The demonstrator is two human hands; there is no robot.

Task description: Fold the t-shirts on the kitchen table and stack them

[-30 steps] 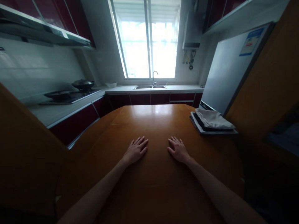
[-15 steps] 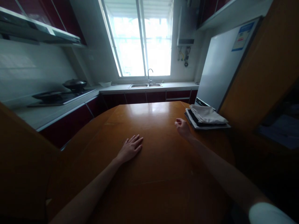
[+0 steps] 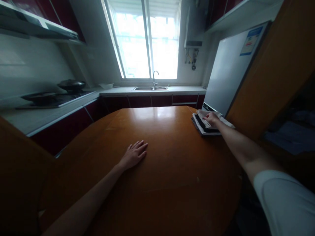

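Note:
My left hand (image 3: pixel 133 154) lies flat on the brown wooden table (image 3: pixel 169 164), palm down with its fingers spread, holding nothing. At the table's far right, my right hand (image 3: pixel 212 119) is on a stack of folded cloths. Its fingers are pinched at the pale top cloth (image 3: pixel 202 113), which still lies on the stack. Below it show a black cloth (image 3: pixel 201 122) and lighter and grey folded layers. My right hand and wrist hide part of the pile.
A white refrigerator (image 3: pixel 227 65) stands behind the pile. Beyond the table runs a counter with a double sink (image 3: pixel 144 88) and a tap (image 3: pixel 154 78). To the left, a lidded wok (image 3: pixel 71 85) and a pan (image 3: pixel 39 96) sit on the stove.
My right hand has moved right, from above the table beside the stack onto the top cloth. My left hand stays flat on the table. The view has shifted slightly.

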